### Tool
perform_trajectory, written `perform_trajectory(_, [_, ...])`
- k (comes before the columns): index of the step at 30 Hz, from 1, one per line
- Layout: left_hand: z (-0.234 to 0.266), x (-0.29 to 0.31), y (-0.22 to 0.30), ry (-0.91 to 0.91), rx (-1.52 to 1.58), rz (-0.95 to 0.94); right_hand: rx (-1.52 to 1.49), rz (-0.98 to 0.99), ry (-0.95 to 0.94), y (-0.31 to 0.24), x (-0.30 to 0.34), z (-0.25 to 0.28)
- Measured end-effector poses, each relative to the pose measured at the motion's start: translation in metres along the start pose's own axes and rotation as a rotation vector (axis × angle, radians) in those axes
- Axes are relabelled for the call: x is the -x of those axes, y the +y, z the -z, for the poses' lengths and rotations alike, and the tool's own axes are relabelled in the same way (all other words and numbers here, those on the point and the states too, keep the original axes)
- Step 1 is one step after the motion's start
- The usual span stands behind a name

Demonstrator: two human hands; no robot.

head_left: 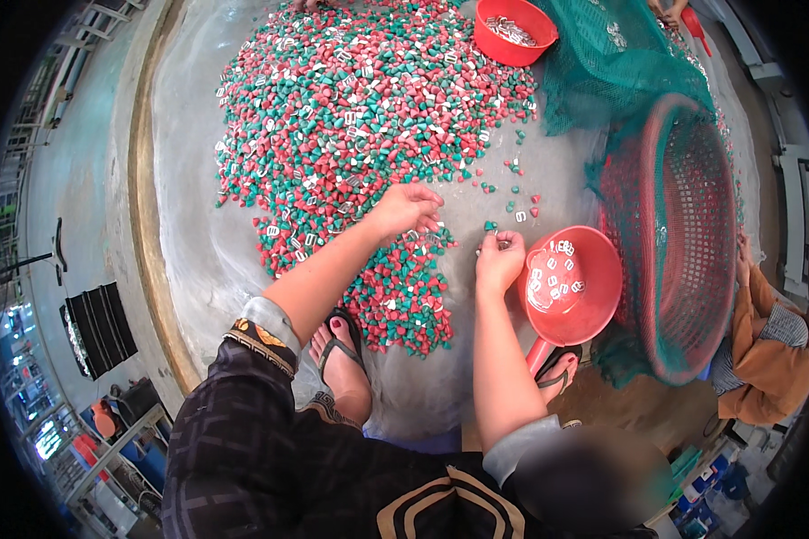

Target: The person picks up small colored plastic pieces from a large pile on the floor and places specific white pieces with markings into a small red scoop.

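Note:
A wide pile of small red, green and white cone-like pieces (333, 126) covers the grey surface, with silver buckle-like pieces scattered among them. My left hand (409, 211) is over the pile's right edge, its fingers curled and pinched together; whatever they hold is hidden. Close by on the right, my right hand (501, 262) is closed beside a red plastic dipper (602, 296), its fingertips pinched on something too small to make out. Several silver buckle-like pieces (553, 278) lie inside the dipper. A single silver piece (520, 216) rests on the surface beyond my right hand.
A large red basket (692, 242) draped with green netting (593, 63) stands on the right. Another red dipper (493, 45), holding silver pieces, is at the far side. Other people's hands show at the top edge; a crouching person (764, 350) is at right. My sandalled foot (340, 359) borders the pile.

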State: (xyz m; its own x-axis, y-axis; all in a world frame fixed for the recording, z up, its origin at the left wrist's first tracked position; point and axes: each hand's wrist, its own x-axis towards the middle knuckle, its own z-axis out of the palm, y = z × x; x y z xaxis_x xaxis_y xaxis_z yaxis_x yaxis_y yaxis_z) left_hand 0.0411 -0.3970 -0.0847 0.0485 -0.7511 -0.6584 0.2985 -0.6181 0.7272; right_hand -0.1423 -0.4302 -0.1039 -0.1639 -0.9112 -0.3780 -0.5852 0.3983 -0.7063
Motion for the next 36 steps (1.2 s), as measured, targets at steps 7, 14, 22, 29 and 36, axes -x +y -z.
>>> perform_trajectory(7, [-0.037,-0.002,-0.013,-0.158,0.670,0.140,-0.474,0.665,-0.192,-0.032,0.042,-0.018])
perform_trajectory(14, [-0.036,-0.009,0.000,-0.103,0.676,0.143,-0.415,0.511,0.166,-0.020,0.023,-0.013])
perform_trajectory(22, [-0.060,-0.050,0.108,0.059,0.741,-0.151,-0.064,0.405,0.237,0.011,0.000,-0.010])
perform_trajectory(29, [-0.073,-0.096,0.251,0.079,0.649,-0.305,0.280,0.437,0.238,0.012,-0.017,-0.024])
perform_trajectory(36, [-0.064,-0.118,0.115,0.295,-0.900,-0.639,0.390,0.433,0.144,0.025,-0.016,-0.011])
